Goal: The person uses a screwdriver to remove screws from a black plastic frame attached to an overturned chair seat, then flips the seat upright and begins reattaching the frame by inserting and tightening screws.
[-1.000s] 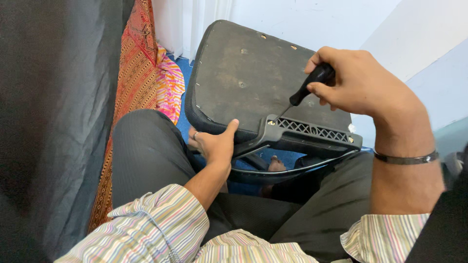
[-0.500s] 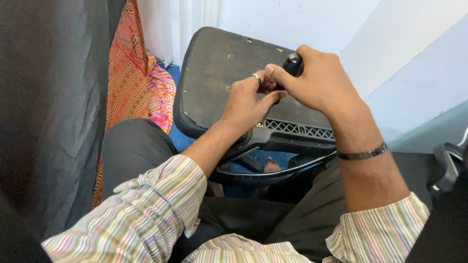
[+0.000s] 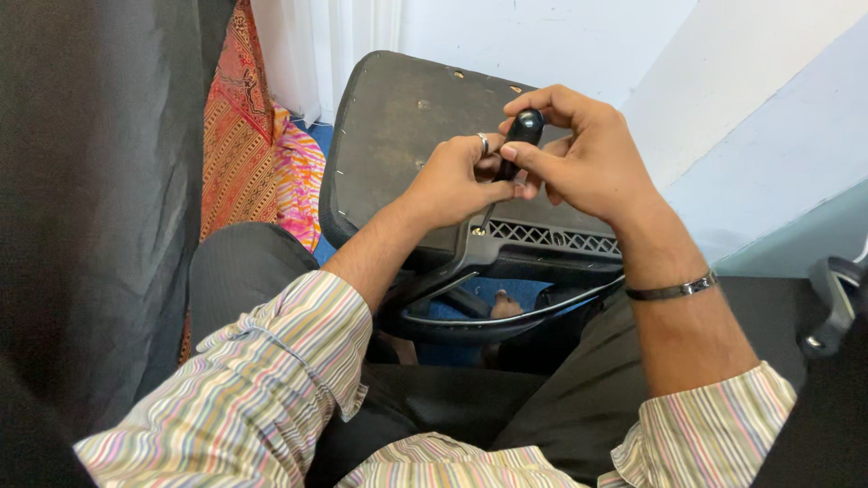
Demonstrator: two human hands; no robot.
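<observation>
Right hand (image 3: 592,158) clenched round black screwdriver handle (image 3: 522,131), shaft angled down toward underside of grey chair seat (image 3: 398,136). Left hand (image 3: 452,185) pinching shaft just below handle, ring on finger. Seat tilted across lap, black plastic frame (image 3: 551,239) along lower edge. Patterned orange cloth (image 3: 244,145) left.

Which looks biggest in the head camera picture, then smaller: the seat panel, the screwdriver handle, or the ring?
1. Dark seat panel
2. Black screwdriver handle
3. Ring on the left hand

Black-handled screwdriver (image 3: 517,145), upright against chair seat (image 3: 398,136)
</observation>
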